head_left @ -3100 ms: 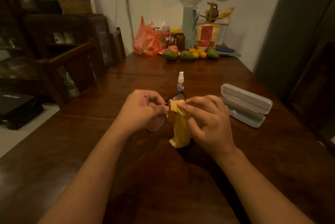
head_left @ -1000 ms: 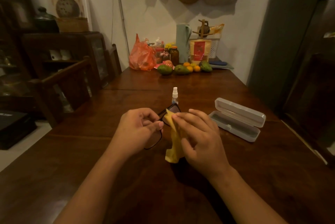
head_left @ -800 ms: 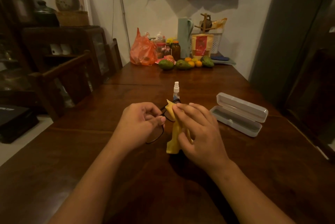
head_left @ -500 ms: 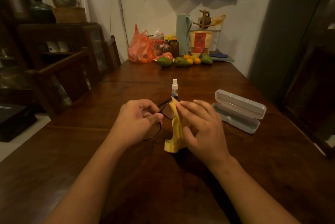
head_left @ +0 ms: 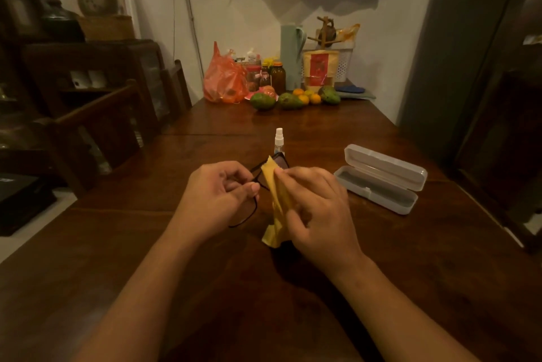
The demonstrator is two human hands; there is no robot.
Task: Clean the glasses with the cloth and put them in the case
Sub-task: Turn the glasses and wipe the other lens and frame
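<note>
Both hands are raised just above the dark wooden counter (head_left: 440,273). The left hand (head_left: 217,200) has its fingers (head_left: 234,185) curled around the dark frame of the glasses (head_left: 255,185), gripping it near one lens; a thin dark part of the frame curves out below the hand. The right hand (head_left: 316,212) pinches the yellow cloth (head_left: 277,194) against the far lens, thumb on the near side and fingers folded over the top. The cloth's lower end hangs down to the counter surface.

The case (head_left: 381,182) lies open on the counter to the right of the hands, apart from them, with its lid tipped back and its interior showing. A small spray bottle (head_left: 279,141) stands upright just beyond the glasses. At the far end of the counter, against the wall, sit an orange plastic bag (head_left: 223,80), jars, green and orange fruit (head_left: 290,100) and a pale green jug (head_left: 291,56). A wooden chair (head_left: 102,127) stands at the counter's left side.
</note>
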